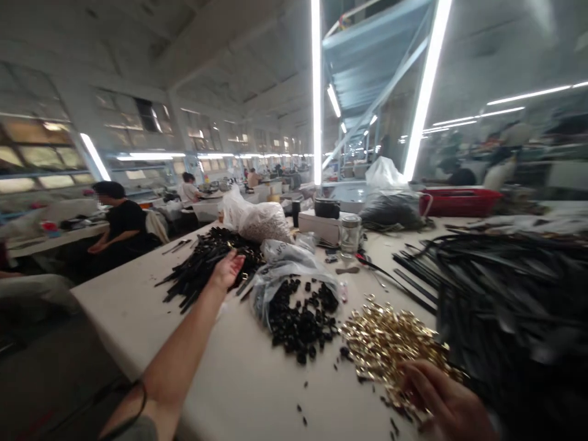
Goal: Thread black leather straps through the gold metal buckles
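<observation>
My left hand (228,269) is stretched out over a heap of black straps (193,278), several with gold buckles at their ends. Its fingers are loosely apart, and I see nothing held in them. At the lower right, my right hand (441,398) is at the near edge of a pile of small gold metal buckles (390,337). Thumb and forefinger come together there; whatever lies between them is hidden among the shiny pieces. Between the hands, small black loops (303,324) spill from an open clear plastic bag (294,263).
A large mass of black straps (500,294) covers the right side. Behind are a bag of pale pieces (261,220), a glass jar (350,236), a dark bag (390,211) and a red tray (459,201). A person (122,214) sits at the left, past the table edge.
</observation>
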The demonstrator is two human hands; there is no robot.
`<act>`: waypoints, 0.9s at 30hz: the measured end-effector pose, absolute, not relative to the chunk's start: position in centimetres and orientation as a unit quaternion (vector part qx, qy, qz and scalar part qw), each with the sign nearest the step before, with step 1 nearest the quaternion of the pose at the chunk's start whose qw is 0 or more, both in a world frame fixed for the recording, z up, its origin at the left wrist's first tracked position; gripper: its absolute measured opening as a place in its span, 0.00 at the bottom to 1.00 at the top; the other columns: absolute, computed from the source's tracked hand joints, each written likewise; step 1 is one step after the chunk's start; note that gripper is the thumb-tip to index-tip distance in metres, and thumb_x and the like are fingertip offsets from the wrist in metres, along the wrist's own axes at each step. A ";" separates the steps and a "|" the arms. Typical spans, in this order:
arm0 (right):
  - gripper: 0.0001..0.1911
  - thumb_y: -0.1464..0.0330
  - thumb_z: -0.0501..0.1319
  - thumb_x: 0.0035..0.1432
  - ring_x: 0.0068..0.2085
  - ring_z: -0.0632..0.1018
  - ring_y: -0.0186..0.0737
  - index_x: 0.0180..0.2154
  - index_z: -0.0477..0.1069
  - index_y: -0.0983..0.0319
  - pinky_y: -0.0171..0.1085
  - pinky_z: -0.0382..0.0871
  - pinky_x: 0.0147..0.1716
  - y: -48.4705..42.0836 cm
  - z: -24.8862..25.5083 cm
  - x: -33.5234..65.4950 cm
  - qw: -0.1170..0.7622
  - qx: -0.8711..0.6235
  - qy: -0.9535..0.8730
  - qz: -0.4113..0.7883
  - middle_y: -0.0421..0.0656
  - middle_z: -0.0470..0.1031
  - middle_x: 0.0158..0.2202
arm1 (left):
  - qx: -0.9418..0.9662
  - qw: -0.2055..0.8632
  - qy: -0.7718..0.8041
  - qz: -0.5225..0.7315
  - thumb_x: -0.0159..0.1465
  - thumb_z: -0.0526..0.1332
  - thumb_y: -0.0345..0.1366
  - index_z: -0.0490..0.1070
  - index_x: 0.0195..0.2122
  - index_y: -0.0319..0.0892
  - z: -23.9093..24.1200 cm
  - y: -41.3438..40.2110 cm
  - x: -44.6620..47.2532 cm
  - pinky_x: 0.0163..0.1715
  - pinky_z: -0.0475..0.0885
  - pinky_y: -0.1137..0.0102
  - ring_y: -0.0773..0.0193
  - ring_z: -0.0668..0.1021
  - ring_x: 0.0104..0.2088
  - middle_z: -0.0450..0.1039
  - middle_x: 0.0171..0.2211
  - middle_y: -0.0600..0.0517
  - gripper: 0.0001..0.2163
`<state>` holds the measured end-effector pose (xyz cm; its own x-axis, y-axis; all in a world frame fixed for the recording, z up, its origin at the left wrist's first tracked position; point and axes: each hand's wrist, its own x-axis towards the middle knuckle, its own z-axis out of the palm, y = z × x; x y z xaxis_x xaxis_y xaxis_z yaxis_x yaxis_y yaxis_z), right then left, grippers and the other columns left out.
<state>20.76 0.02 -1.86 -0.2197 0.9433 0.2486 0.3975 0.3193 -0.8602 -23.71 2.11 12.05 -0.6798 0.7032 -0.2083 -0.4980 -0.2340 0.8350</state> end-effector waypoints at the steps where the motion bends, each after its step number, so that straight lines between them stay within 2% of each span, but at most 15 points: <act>1: 0.19 0.50 0.54 0.57 0.23 0.75 0.40 0.33 0.74 0.57 0.34 0.71 0.25 -0.4 -1.5 20.8 0.414 -0.478 -0.703 0.326 0.42 0.76 0.24 | 0.102 0.387 0.485 0.778 0.65 0.56 0.29 0.67 0.28 0.36 11.6 2.3 -24.3 0.21 0.71 0.80 0.73 0.74 0.19 0.70 0.19 0.55 0.08; 5: 0.18 0.55 0.51 0.62 0.26 0.75 0.39 0.37 0.71 0.59 0.35 0.70 0.29 -1.2 0.3 21.1 0.469 -0.469 -0.694 0.280 0.42 0.76 0.26 | 0.105 0.411 0.483 0.766 0.66 0.53 0.25 0.67 0.32 0.37 8.3 2.3 -23.1 0.22 0.71 0.80 0.72 0.77 0.22 0.71 0.23 0.55 0.07; 8: 0.16 0.58 0.50 0.64 0.28 0.76 0.38 0.41 0.70 0.60 0.35 0.70 0.31 -1.2 1.5 22.2 0.511 -0.476 -0.675 0.235 0.43 0.77 0.31 | 0.147 0.440 0.473 0.750 0.63 0.55 0.22 0.69 0.37 0.39 6.0 1.6 -19.3 0.24 0.73 0.78 0.69 0.79 0.26 0.75 0.29 0.52 0.06; 10: 0.15 0.59 0.50 0.65 0.29 0.77 0.38 0.42 0.69 0.61 0.35 0.70 0.33 -1.0 2.3 23.4 0.536 -0.498 -0.657 0.183 0.44 0.77 0.32 | 0.205 0.460 0.472 0.724 0.61 0.59 0.22 0.70 0.41 0.40 5.2 1.0 -16.1 0.25 0.74 0.76 0.66 0.80 0.29 0.76 0.35 0.50 0.10; 15: 0.16 0.59 0.50 0.65 0.31 0.78 0.38 0.43 0.69 0.62 0.36 0.70 0.35 0.2 3.8 27.0 0.584 -0.555 -0.588 0.076 0.46 0.77 0.35 | 0.327 0.503 0.459 0.656 0.53 0.68 0.31 0.69 0.49 0.42 4.9 -0.8 -7.7 0.27 0.74 0.74 0.63 0.80 0.32 0.76 0.42 0.47 0.21; 19: 0.18 0.57 0.51 0.63 0.30 0.78 0.38 0.42 0.70 0.63 0.36 0.71 0.34 1.3 3.8 29.6 0.624 -0.563 -0.541 0.041 0.46 0.77 0.36 | 0.392 0.514 0.449 0.617 0.54 0.67 0.39 0.65 0.54 0.43 3.5 -2.5 -2.2 0.29 0.74 0.72 0.61 0.80 0.34 0.75 0.44 0.46 0.26; 22: 0.18 0.58 0.51 0.62 0.31 0.79 0.39 0.42 0.70 0.63 0.36 0.71 0.35 1.7 3.5 31.0 0.572 -0.604 -0.554 0.030 0.47 0.78 0.37 | 0.447 0.507 0.442 0.590 0.56 0.65 0.42 0.65 0.54 0.43 1.4 -3.4 0.4 0.29 0.75 0.69 0.60 0.79 0.33 0.75 0.43 0.46 0.25; 27: 0.14 0.61 0.51 0.62 0.35 0.79 0.42 0.39 0.73 0.59 0.35 0.65 0.32 1.7 3.1 31.6 0.354 -0.716 -0.601 -0.011 0.44 0.79 0.35 | 0.579 0.428 0.442 0.535 0.59 0.62 0.41 0.68 0.51 0.48 -1.9 -3.5 1.4 0.33 0.76 0.67 0.62 0.79 0.31 0.76 0.37 0.50 0.18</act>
